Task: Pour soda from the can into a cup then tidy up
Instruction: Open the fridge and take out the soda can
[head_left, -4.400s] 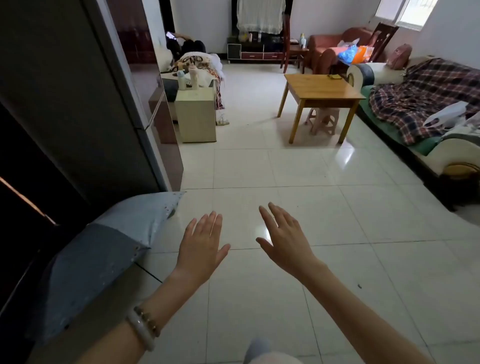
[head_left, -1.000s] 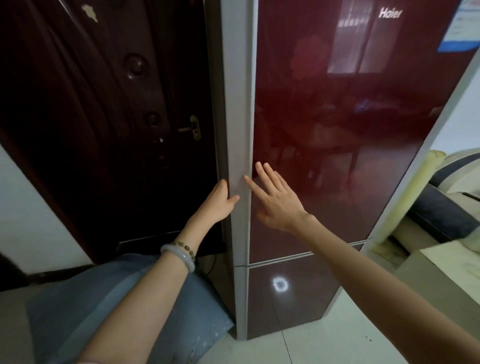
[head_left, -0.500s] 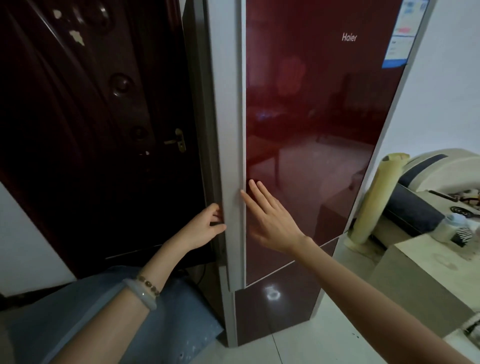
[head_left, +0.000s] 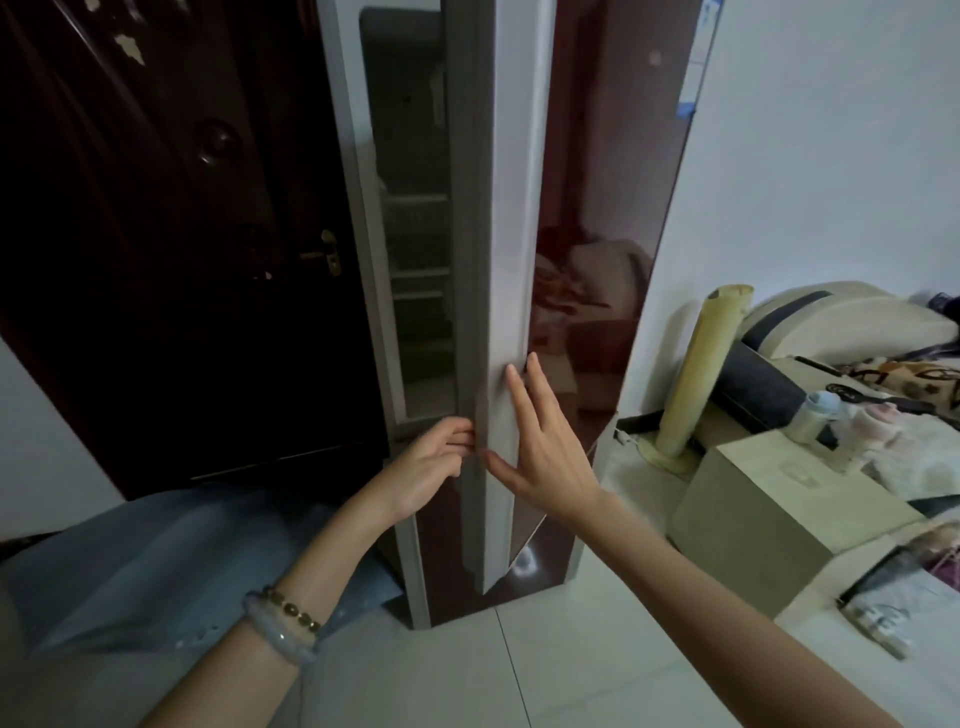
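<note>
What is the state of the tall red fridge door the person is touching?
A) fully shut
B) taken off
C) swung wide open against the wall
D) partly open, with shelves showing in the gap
D: the fridge door stands ajar and shelves show in the gap beside it. The left hand grips the door's edge, and the right hand lies flat on it.

Home: fridge (head_left: 597, 208), sofa (head_left: 831, 322), front door (head_left: 182, 234)

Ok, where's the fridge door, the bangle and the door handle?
fridge door (head_left: 511, 260), head view, pale side edge
bangle (head_left: 280, 638), head view, band on wrist
door handle (head_left: 331, 260), head view, brass plate
</note>
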